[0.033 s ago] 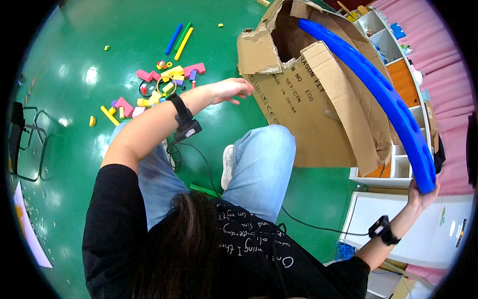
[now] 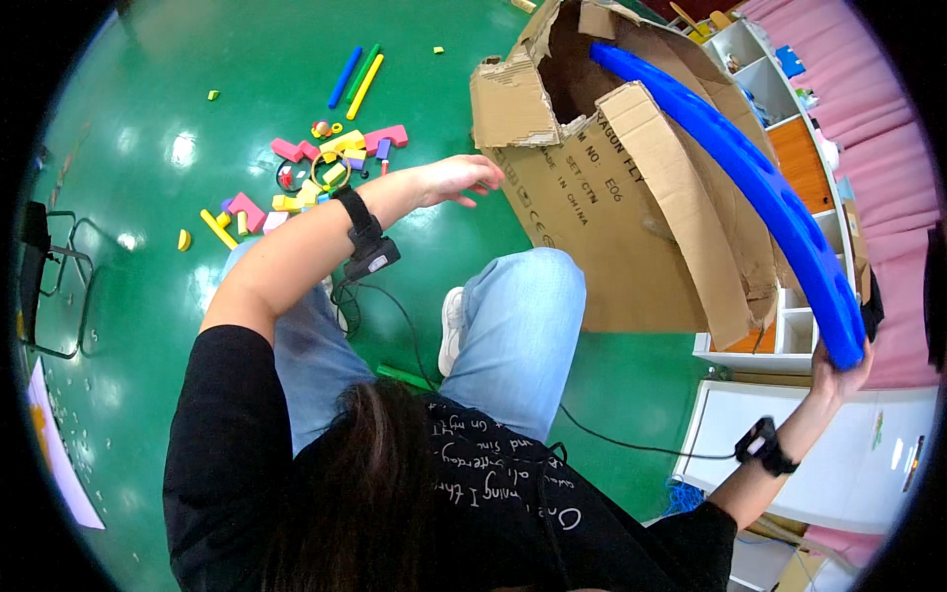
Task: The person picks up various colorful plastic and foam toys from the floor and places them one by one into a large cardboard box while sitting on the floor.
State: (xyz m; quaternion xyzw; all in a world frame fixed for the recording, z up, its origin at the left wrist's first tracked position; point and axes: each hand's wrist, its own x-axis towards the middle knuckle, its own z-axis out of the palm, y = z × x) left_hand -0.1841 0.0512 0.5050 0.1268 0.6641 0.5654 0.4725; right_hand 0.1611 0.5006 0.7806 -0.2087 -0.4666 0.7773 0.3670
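My right hand [image 2: 840,370] grips the lower end of a long, curved blue plastic piece [image 2: 774,202] with hollows along its side. Its far end lies inside a torn brown cardboard box [image 2: 612,266], and the rest rises out over the box's right side. In front of the box's left edge is my left hand [image 2: 459,180], empty, with fingers loosely stretched and slightly bent. Its fingertips are close to the cardboard; whether they touch it I cannot tell. A raised flap [image 2: 681,217] stands beside the blue piece.
Several coloured toy blocks [image 2: 286,202] lie scattered on the green floor beyond my left forearm. Blue, green and yellow sticks [image 2: 365,87] lie farther off. A white shelf unit [image 2: 794,331] stands right of the box. A cable [image 2: 631,446] runs to my right wrist strap.
My right hand and the near end of the blue piece have shifted slightly upward, toward the box. My left hand stays in place.
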